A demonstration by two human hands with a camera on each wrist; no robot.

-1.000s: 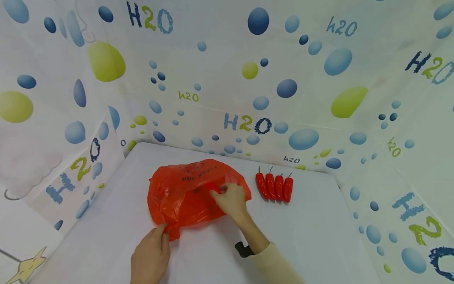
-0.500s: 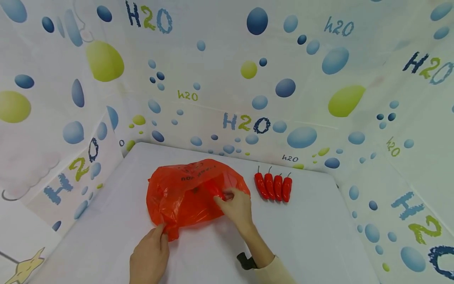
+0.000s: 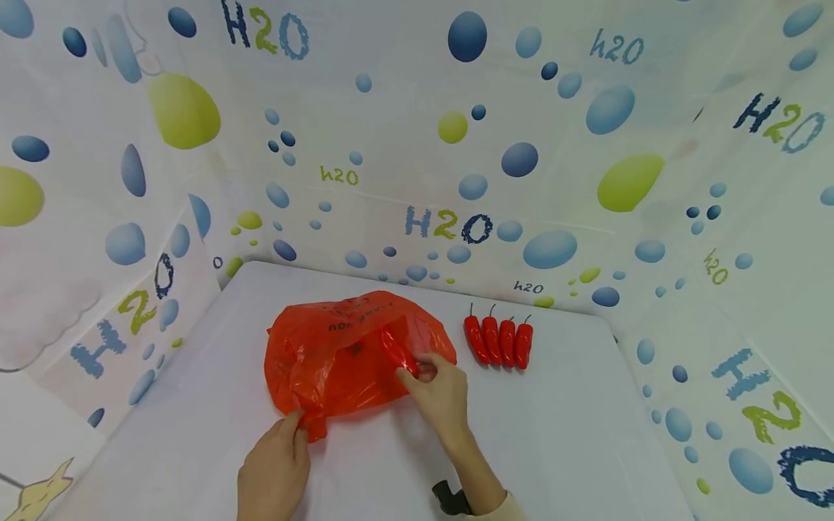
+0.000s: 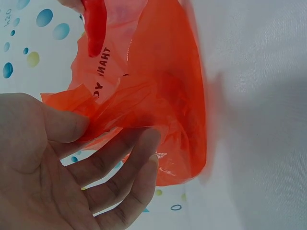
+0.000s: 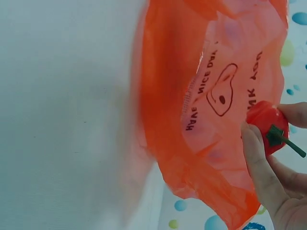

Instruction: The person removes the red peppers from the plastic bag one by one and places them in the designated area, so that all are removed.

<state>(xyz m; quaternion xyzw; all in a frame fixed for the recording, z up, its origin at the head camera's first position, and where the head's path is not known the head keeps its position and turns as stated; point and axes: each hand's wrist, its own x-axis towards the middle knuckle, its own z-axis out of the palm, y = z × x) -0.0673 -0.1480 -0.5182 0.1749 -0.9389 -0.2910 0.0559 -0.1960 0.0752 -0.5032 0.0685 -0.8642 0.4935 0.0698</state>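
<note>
A thin red plastic bag [image 3: 296, 340] with dark printing lies on the white table, its mouth facing the person. My left hand [image 3: 274, 467] pinches the bag's near left corner; in the left wrist view the thumb [image 4: 67, 125] presses the film against the fingers. At the mouth's right side, my right hand [image 3: 443, 394] holds a glossy red chili pepper [image 3: 396, 351] by its stem end, its tip pointing up and left. The right wrist view shows that pepper [image 5: 263, 117] between thumb and fingers, green stem outward. Inside the bag, a small dark spot shows; what it belongs to is unclear.
Several red chili peppers [image 3: 498, 341] lie side by side right of the bag, stems pointing away. The white table [image 3: 586, 420] meets a wall covering [image 3: 391, 145] with blue and green dots at its back and sides. A black strap [image 3: 449, 498] is at the right wrist.
My right hand has drawn back toward the person and slightly right, bringing the chili pepper out so more of it shows at the bag's mouth. The left hand keeps its hold on the corner.
</note>
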